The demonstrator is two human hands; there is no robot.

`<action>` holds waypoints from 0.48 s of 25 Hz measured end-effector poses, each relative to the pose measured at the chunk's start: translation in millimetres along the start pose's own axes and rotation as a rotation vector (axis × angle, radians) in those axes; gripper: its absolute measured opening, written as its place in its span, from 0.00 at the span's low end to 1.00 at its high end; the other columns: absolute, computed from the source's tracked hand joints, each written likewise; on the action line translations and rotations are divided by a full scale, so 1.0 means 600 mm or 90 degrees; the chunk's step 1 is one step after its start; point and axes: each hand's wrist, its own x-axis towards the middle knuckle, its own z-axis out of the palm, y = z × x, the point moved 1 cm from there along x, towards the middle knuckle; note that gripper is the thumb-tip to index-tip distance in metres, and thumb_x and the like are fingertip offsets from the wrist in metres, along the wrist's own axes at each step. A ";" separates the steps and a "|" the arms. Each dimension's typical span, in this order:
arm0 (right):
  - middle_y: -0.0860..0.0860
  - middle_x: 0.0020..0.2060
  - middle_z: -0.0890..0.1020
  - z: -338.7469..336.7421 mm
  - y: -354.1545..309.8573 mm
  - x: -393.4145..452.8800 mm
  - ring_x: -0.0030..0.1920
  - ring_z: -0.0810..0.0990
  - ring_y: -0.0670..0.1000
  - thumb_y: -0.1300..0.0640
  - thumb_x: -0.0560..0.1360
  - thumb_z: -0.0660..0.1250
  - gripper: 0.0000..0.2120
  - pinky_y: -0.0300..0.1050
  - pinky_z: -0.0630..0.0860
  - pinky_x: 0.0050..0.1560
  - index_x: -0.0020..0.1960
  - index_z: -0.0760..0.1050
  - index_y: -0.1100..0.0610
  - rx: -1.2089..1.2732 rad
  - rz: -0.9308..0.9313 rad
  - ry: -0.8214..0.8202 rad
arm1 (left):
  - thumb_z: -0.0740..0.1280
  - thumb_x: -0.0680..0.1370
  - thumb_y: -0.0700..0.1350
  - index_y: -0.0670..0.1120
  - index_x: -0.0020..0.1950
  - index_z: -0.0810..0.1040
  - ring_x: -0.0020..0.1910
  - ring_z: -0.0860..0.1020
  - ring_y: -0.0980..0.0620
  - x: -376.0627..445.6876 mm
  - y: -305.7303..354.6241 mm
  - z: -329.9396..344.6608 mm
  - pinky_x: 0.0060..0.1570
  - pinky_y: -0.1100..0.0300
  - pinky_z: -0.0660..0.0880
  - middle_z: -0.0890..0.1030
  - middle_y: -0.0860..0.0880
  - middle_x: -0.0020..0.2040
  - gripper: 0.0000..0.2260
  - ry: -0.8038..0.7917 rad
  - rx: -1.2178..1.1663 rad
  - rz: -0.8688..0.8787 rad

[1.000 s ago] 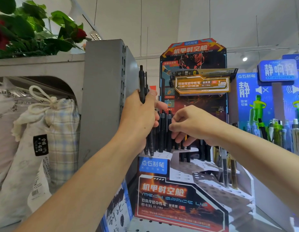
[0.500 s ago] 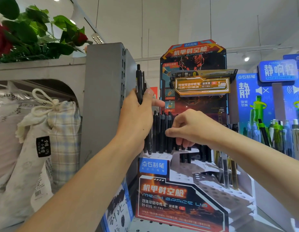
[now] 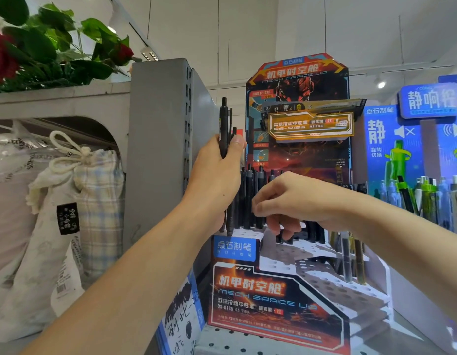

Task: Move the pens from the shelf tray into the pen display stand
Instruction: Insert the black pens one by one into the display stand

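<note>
My left hand (image 3: pixel 215 183) is closed around a bundle of black pens (image 3: pixel 224 124) held upright, their tops sticking up above my thumb. It hovers at the upper left corner of the pen display stand (image 3: pixel 271 298), a tiered white pegboard with red and orange printed panels. Several black pens (image 3: pixel 250 196) stand in the stand's top row. My right hand (image 3: pixel 291 203) reaches in front of that row with fingers curled and pinched by the standing pens; what the fingertips hold is hidden. The shelf tray is out of view.
A grey metal shelf upright (image 3: pixel 158 149) stands just left of my left hand. Cloth drawstring bags (image 3: pixel 76 201) fill the left shelf, with artificial roses (image 3: pixel 43 47) above. A blue display with green and blue pens (image 3: pixel 427 196) stands to the right. A few gold pens (image 3: pixel 355 257) sit in the stand's lower right.
My left hand has lifted slightly with its bundle of pens. My right hand has dropped lower and shifted a little right along the top row of standing pens.
</note>
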 end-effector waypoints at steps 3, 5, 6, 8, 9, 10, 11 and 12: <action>0.56 0.27 0.80 -0.005 -0.008 -0.004 0.22 0.64 0.49 0.61 0.81 0.63 0.08 0.43 0.80 0.33 0.56 0.80 0.58 0.087 0.051 -0.095 | 0.58 0.84 0.56 0.54 0.64 0.76 0.42 0.69 0.67 0.001 0.000 0.002 0.36 0.68 0.61 0.72 0.64 0.44 0.13 0.004 0.007 -0.007; 0.56 0.26 0.79 -0.004 -0.011 -0.004 0.21 0.63 0.49 0.62 0.81 0.62 0.09 0.44 0.81 0.33 0.57 0.79 0.58 0.071 0.060 -0.111 | 0.57 0.84 0.55 0.54 0.64 0.76 0.41 0.69 0.67 0.001 0.003 0.004 0.35 0.69 0.62 0.72 0.64 0.44 0.13 0.003 0.011 -0.010; 0.57 0.26 0.79 -0.003 -0.011 -0.004 0.21 0.63 0.49 0.62 0.81 0.62 0.09 0.44 0.81 0.33 0.58 0.78 0.59 0.060 0.067 -0.114 | 0.57 0.84 0.55 0.53 0.64 0.76 0.41 0.69 0.67 0.001 0.005 0.005 0.34 0.70 0.63 0.72 0.64 0.44 0.13 0.001 0.010 -0.012; 0.57 0.25 0.77 0.001 -0.010 -0.006 0.20 0.66 0.49 0.62 0.81 0.62 0.10 0.44 0.81 0.33 0.60 0.77 0.63 0.064 0.099 -0.141 | 0.57 0.85 0.55 0.53 0.65 0.76 0.41 0.70 0.67 0.000 0.008 0.008 0.30 0.73 0.65 0.72 0.64 0.44 0.14 -0.001 0.002 -0.016; 0.58 0.25 0.77 0.005 -0.008 -0.008 0.20 0.66 0.49 0.61 0.82 0.62 0.12 0.44 0.81 0.33 0.61 0.76 0.65 0.073 0.116 -0.165 | 0.57 0.85 0.55 0.52 0.65 0.76 0.41 0.71 0.66 -0.001 0.010 0.009 0.29 0.74 0.65 0.73 0.63 0.44 0.14 -0.003 -0.003 -0.017; 0.57 0.26 0.77 0.009 -0.006 -0.010 0.20 0.66 0.49 0.61 0.82 0.61 0.12 0.45 0.82 0.34 0.62 0.75 0.66 0.080 0.127 -0.187 | 0.57 0.85 0.54 0.52 0.65 0.76 0.41 0.71 0.65 -0.002 0.011 0.009 0.28 0.74 0.66 0.73 0.63 0.44 0.14 -0.004 -0.006 -0.018; 0.57 0.26 0.77 0.012 -0.004 -0.011 0.20 0.65 0.48 0.61 0.82 0.60 0.13 0.45 0.82 0.34 0.63 0.74 0.67 0.086 0.130 -0.203 | 0.57 0.85 0.54 0.51 0.65 0.75 0.41 0.71 0.65 -0.003 0.013 0.010 0.27 0.74 0.66 0.73 0.62 0.44 0.14 -0.006 -0.008 -0.017; 0.57 0.26 0.78 0.014 -0.002 -0.013 0.19 0.64 0.48 0.61 0.83 0.59 0.13 0.45 0.81 0.33 0.63 0.72 0.66 0.088 0.127 -0.211 | 0.57 0.85 0.54 0.51 0.65 0.75 0.41 0.71 0.65 -0.004 0.014 0.011 0.28 0.74 0.66 0.73 0.62 0.44 0.14 -0.006 -0.008 -0.015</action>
